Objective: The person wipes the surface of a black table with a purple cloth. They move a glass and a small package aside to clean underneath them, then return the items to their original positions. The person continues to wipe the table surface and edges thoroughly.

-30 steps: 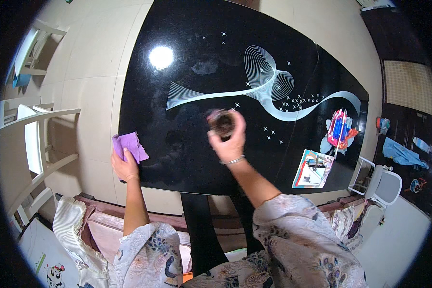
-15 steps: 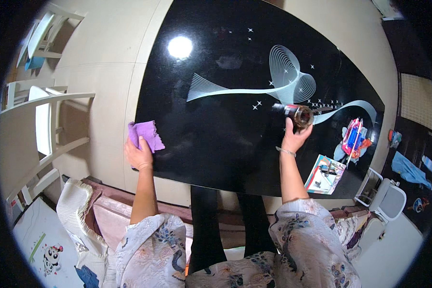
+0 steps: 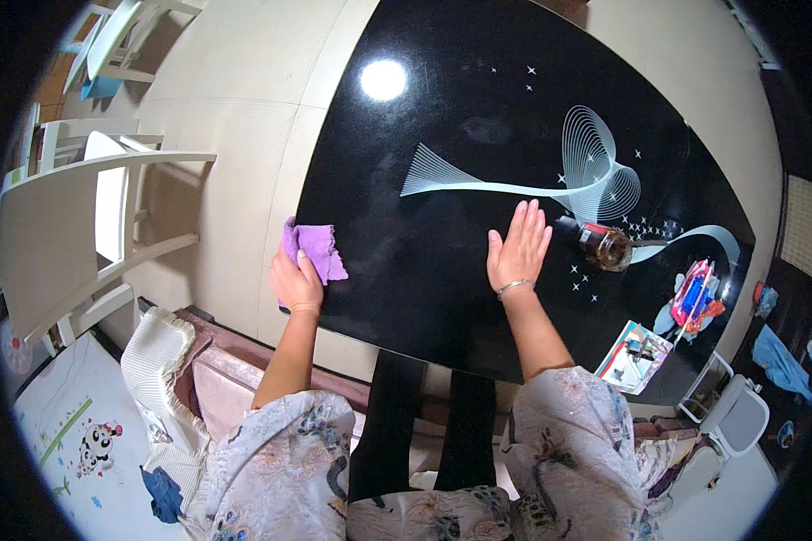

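Observation:
My left hand point(image 3: 298, 281) grips a purple cloth point(image 3: 319, 252) at the left edge of the glossy black table point(image 3: 406, 279); part of the cloth lies on the tabletop. Over the middle of the table, my right hand point(image 3: 519, 248) is open and holds nothing, its fingers stretched out and a bracelet round the wrist. Just right of it stands a dark glass jar point(image 3: 606, 246) with a reddish label. The jar is apart from my fingers.
Right of the jar lies a pink and blue bundle of small items point(image 3: 695, 298). Nearer me, a book or booklet point(image 3: 634, 358) carries small dark objects. White chairs point(image 3: 108, 194) stand on the left; a pink padded seat point(image 3: 235, 370) is below the table edge.
My right hand has let go of the jar and moved left, its fingers now straight. The jar stays on the table. The whole view has shifted; my left hand still holds the cloth.

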A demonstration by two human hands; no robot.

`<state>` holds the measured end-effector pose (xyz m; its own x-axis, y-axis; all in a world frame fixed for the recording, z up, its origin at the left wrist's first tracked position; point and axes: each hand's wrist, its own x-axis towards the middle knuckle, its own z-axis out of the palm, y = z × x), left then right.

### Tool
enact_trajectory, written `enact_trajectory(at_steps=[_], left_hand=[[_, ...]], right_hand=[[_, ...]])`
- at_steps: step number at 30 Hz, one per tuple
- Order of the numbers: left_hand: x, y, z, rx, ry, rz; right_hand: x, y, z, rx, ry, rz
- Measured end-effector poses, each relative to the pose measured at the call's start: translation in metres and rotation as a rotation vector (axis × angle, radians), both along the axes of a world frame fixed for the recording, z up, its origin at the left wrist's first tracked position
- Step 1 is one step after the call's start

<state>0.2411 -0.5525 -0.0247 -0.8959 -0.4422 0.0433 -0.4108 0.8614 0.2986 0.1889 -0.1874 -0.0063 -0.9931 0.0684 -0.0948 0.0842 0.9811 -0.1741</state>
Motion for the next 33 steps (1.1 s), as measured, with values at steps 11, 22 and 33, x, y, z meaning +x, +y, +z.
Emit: enact_trajectory(at_steps=[11,22,33], left_hand=[[-0.085,0.018,-0.010,-0.097,0.078,-0.214],[-0.006,0.144,0.034,0.070,-0.240,-0.838],[-0.178,0.233,0.013,0.026,0.152,-0.834]], right_hand=[[-0.007,0.010,-0.003,-0.010,-0.001,0.045],[-0.006,0.014,-0.004,-0.172,0.111,-0.025],[-0.005,0.011,-0.007,-0.217,0.202,-0.040]])
